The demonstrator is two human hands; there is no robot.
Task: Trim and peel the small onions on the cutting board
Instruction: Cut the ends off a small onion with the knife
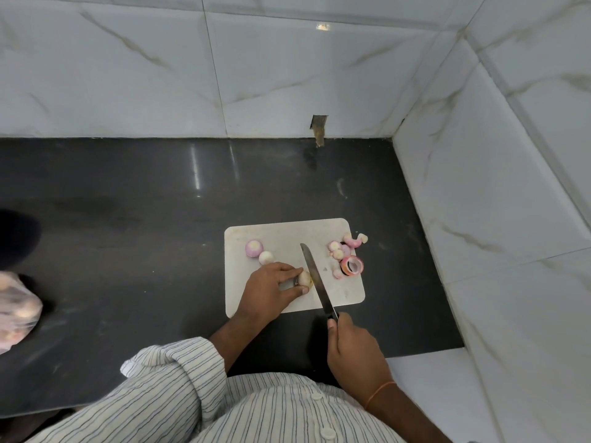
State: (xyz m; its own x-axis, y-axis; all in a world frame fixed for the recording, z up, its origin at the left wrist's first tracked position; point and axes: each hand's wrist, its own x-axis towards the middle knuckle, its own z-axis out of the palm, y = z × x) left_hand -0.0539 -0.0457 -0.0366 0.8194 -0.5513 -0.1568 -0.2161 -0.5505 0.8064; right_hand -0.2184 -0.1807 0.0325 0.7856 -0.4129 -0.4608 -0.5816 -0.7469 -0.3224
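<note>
Steel knife (315, 278) in the right hand (353, 354) is meeting the onion (303, 278) the left hand (271, 287) is pinching; curling those fingertips back seems wise.

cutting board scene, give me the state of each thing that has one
held onion: pinned on cutting board by left hand
knife: gripped by right hand, blade against held onion
two onions: peeled, lying free
peel scraps: piled at the board's right edge
</note>
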